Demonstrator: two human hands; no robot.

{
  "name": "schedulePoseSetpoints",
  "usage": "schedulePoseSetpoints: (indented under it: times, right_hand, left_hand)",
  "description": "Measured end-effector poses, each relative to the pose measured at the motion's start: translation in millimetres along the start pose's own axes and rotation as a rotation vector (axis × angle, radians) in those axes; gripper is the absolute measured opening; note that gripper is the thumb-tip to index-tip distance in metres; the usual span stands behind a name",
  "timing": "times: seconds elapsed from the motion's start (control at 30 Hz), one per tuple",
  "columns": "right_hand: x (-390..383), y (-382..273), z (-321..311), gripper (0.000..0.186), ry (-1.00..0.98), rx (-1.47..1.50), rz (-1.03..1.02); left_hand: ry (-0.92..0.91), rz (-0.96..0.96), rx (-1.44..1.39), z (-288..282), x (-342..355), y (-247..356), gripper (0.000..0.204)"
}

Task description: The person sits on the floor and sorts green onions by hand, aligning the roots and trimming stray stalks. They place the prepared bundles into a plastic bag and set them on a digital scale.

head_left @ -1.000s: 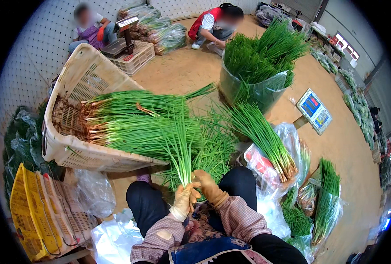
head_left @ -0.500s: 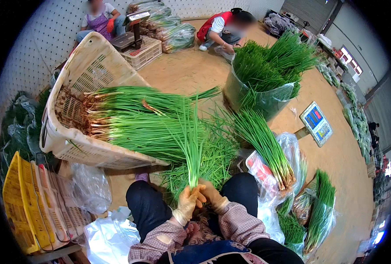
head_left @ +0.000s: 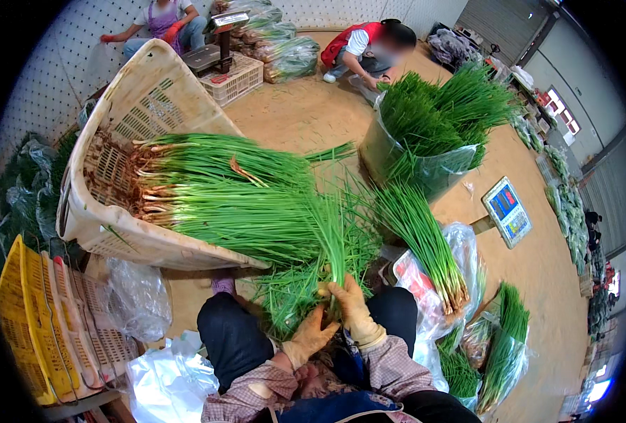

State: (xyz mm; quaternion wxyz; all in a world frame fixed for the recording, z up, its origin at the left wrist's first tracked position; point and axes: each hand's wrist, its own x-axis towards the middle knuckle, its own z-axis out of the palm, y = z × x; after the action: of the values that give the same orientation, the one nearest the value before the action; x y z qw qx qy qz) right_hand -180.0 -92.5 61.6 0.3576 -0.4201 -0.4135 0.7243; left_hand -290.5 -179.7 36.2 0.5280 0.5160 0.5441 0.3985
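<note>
My gloved right hand (head_left: pixel 355 311) is closed round the lower end of a small bunch of scallions (head_left: pixel 335 243), held upright between my knees with its green tops leaning away from me. Just below and to the left, my gloved left hand (head_left: pixel 311 337) has its fingers apart and holds nothing that I can see. Beyond both hands lies a heap of loose green leaves (head_left: pixel 292 299). A thick layer of scallions (head_left: pixel 235 201) rests in a tilted white crate (head_left: pixel 161 243), roots toward its closed end.
Right of my knees, scallions (head_left: pixel 422 247) lie across a scale with a blue display (head_left: pixel 508 211). Behind stands a bag packed with greens (head_left: pixel 426 173). Yellow crates (head_left: pixel 31 324) and clear plastic bags (head_left: pixel 175 381) are at left. Two people (head_left: pixel 369 53) (head_left: pixel 165 25) work farther back.
My hands have come apart: the left has drawn down from the bunch and spread its fingers. The right has moved up and right, taking the scallions with it.
</note>
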Motion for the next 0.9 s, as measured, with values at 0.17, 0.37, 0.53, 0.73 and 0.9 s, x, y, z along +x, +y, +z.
schedulePoseSetpoints:
  times: [0.17,0.37,0.53,0.73,0.9]
  right_hand:
    - [36,-62,-12,0.034,0.078,-0.148,-0.154]
    - [105,-95,-8,0.044,0.041,-0.518,-0.174]
    - [141,-32,-22,0.047,0.047,-0.895,-0.228]
    - [169,-52,20,0.044,-0.106,-1.088,-0.31]
    - [175,-74,26,0.043,-0.137,-1.107,-0.041]
  left_hand:
    - [-0.195,0.122,0.498,-55,39,52,0.063]
    - [-0.205,0.171,0.759,-94,92,49,0.047]
    - [-0.781,0.007,0.77,-59,108,30,0.031]
    - [-0.875,-0.081,0.827,-36,135,15,0.033]
    - [-0.786,0.175,0.813,-25,135,8,0.032]
